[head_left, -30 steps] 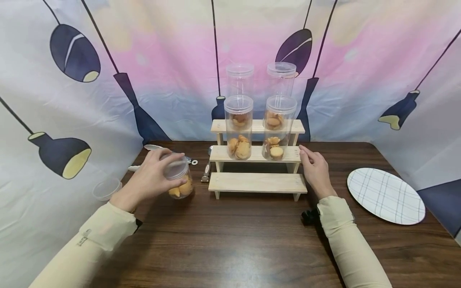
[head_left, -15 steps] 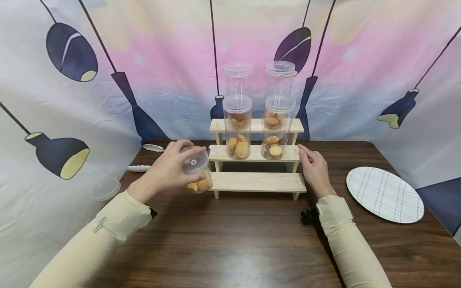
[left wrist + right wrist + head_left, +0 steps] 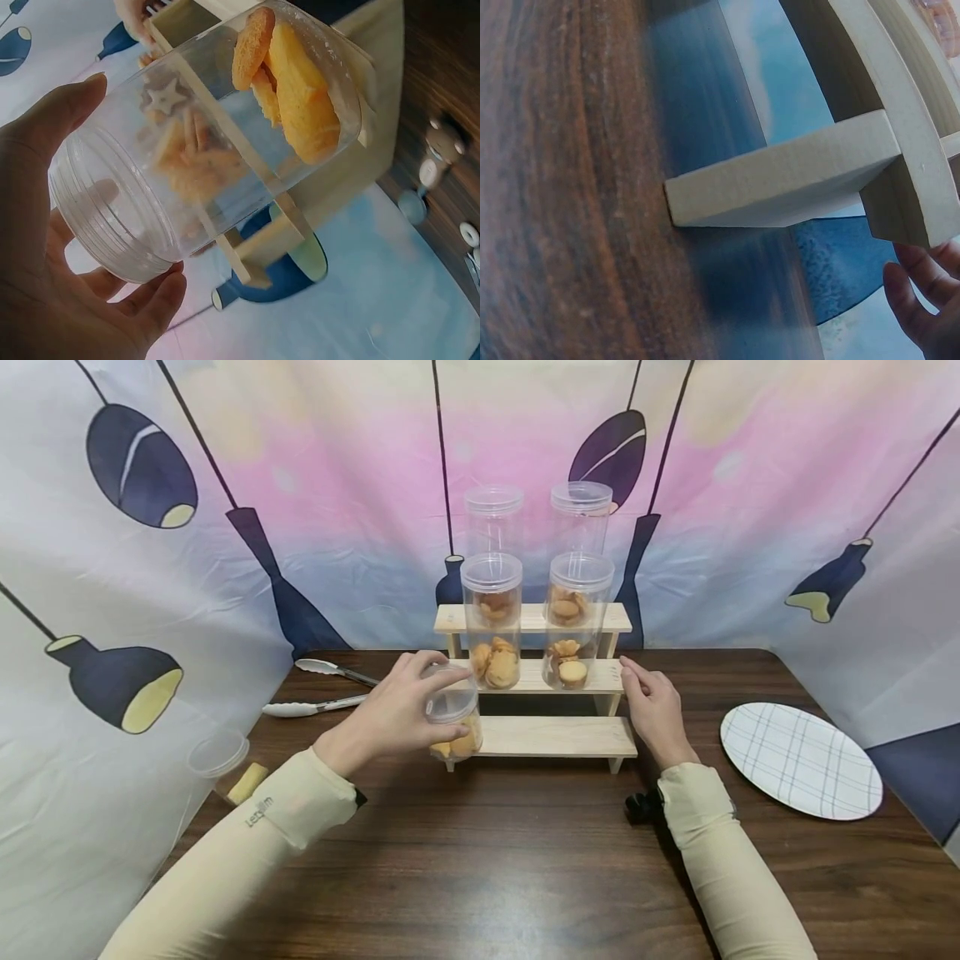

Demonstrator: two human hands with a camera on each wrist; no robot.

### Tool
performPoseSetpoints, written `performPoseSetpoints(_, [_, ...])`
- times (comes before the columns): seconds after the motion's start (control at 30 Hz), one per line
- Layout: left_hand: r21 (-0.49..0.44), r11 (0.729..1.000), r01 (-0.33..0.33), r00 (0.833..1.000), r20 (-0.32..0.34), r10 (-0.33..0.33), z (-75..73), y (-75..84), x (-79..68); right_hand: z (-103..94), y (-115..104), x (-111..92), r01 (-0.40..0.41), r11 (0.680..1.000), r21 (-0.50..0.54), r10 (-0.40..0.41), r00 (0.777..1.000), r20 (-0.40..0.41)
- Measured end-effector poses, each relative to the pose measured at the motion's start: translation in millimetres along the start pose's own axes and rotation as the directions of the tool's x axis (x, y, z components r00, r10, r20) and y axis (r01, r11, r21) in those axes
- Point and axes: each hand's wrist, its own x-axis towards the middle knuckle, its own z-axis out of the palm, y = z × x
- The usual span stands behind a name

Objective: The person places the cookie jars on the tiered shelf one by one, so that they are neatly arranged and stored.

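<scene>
My left hand (image 3: 393,714) grips a clear lidded jar (image 3: 459,739) of cookies from above, fingers and thumb around its lid. The jar is in front of the left end of the lowest step of a three-tier wooden stand (image 3: 555,737); whether it touches the step I cannot tell. In the left wrist view the jar (image 3: 217,157) shows yellow and brown cookies at its bottom. My right hand (image 3: 656,714) has its fingertips against the right end of the middle step, fingers loosely bent. From the right wrist, the fingers (image 3: 930,274) touch the step's end.
Two cookie jars (image 3: 491,618) stand on the middle step, two taller-looking ones (image 3: 585,522) behind on the top step. Metal tongs (image 3: 322,706) lie at left, beside another jar (image 3: 217,756). A checked oval plate (image 3: 802,760) lies right. A bear figure (image 3: 446,142) lies near the stand.
My left hand has carried the jar rightward from the table at left to the stand's lowest step, uncovering the tongs and the cookie in the far-left jar. My right hand stays at the middle step.
</scene>
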Motion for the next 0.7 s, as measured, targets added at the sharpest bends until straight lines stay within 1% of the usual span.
performPoseSetpoints(0.13, [-0.025, 1.000, -0.010, 1.000, 0.016, 0.011, 5.2, 6.7, 7.4, -0.8, 0.3, 0.1, -0.002, 1.000, 0.008, 0.002, 1.000, 0.010])
performPoseSetpoints(0.27, [-0.046, 0.998, -0.036, 0.999, 0.012, 0.037, 11.1, 11.8, 15.3, -1.2, 0.4, 0.7, 0.001, 1.000, 0.007, -0.001, 1.000, 0.005])
performPoseSetpoints(0.5, [-0.032, 0.998, -0.057, 0.998, 0.008, 0.057, 19.9, 19.5, 24.2, -1.2, 1.1, 1.5, -0.010, 1.000, 0.013, 0.010, 1.000, 0.012])
performPoseSetpoints(0.7, [-0.012, 0.996, -0.093, 0.996, 0.008, 0.093, 24.1, 24.1, 29.9, -0.8, 2.5, 1.0, -0.008, 1.000, 0.006, 0.008, 1.000, 0.015])
